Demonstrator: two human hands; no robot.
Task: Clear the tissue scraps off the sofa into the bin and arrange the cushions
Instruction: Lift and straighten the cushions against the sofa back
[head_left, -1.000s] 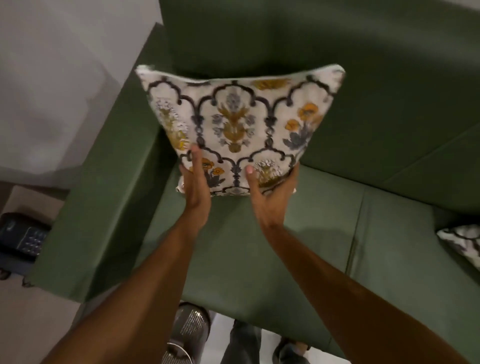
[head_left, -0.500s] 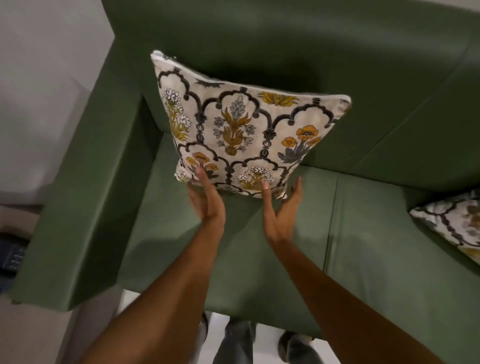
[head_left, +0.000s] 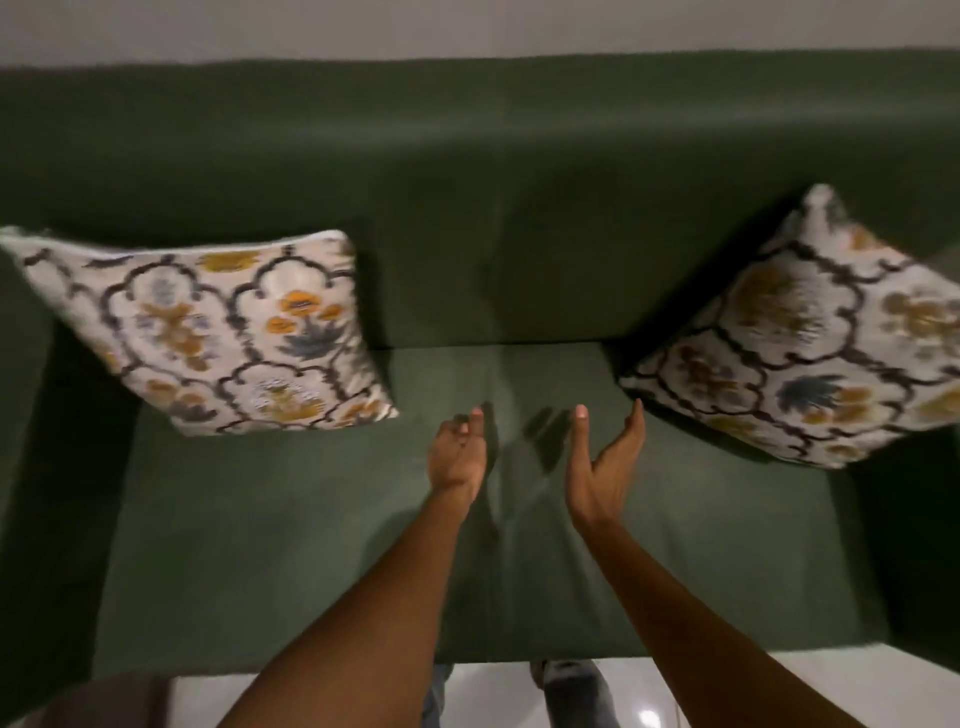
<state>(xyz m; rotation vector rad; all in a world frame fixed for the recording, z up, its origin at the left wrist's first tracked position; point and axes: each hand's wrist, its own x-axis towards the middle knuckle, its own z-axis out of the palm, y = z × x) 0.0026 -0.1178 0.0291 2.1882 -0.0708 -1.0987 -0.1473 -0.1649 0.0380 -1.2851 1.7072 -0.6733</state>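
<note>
A white cushion with a dark lattice and orange flowers (head_left: 213, 332) leans against the backrest in the left corner of the green sofa (head_left: 493, 208). A matching cushion (head_left: 810, 348) leans in the right corner, turned on its point. My left hand (head_left: 457, 452) and my right hand (head_left: 602, 462) hover over the middle of the seat, between the two cushions, touching neither. Both hands hold nothing and their fingers are apart. No tissue scraps or bin show in the head view.
The sofa's left armrest (head_left: 31, 467) and right armrest (head_left: 914, 545) bound the seat. White floor (head_left: 779, 686) and my feet (head_left: 566, 686) lie below the front edge. A pale wall (head_left: 467, 26) runs behind the backrest.
Both hands have let go of the left cushion and drawn back to the seat's middle. The view has swung right, bringing the whole right cushion into sight.
</note>
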